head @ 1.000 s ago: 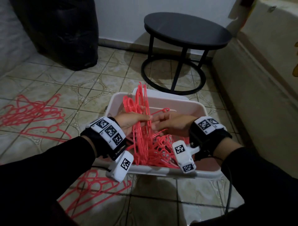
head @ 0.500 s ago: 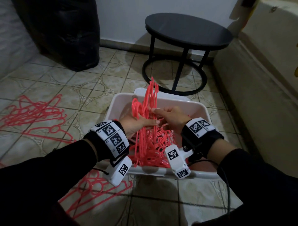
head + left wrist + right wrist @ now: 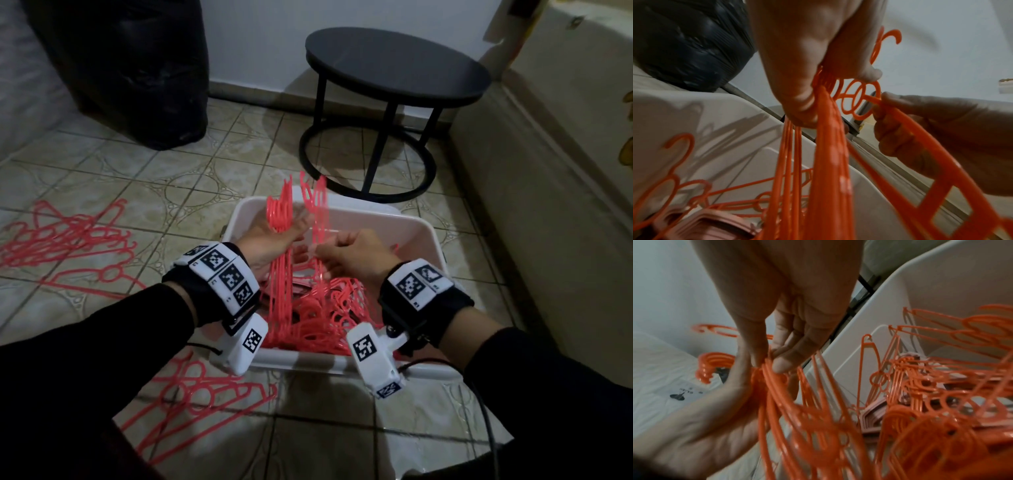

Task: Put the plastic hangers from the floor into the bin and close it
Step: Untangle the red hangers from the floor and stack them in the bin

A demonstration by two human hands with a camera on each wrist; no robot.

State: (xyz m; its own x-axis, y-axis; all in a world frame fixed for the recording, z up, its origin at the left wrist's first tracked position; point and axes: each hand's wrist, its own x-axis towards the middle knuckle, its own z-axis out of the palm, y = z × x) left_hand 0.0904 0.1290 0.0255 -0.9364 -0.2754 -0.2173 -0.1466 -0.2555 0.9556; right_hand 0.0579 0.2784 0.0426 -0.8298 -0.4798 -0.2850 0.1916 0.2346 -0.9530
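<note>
A white plastic bin [image 3: 430, 240] stands on the tiled floor with a tangle of red-orange hangers [image 3: 325, 315] inside. My left hand [image 3: 274, 236] grips a bunch of hangers [image 3: 284, 267] held upright over the bin's left side, hooks pointing up. My right hand [image 3: 349, 253] pinches a hanger from that bunch beside it. In the left wrist view my fingers [image 3: 803, 100] curl round the hanger bunch [image 3: 828, 162]. In the right wrist view my fingertips [image 3: 781, 365] pinch thin hanger bars [image 3: 777, 386]. More hangers lie on the floor at left [image 3: 68, 240] and near my left arm [image 3: 202, 407].
A round black side table [image 3: 397, 72] stands behind the bin. A black plastic bag [image 3: 137, 68] sits at the back left. A beige sofa or bed side [image 3: 548, 205] runs along the right. A white panel [image 3: 387, 207], perhaps the lid, shows behind the bin's far rim.
Both hands have lifted the upright bunch of hangers higher and further toward the bin's far side. The right hand has shifted to pinch a hanger apart from the bunch.
</note>
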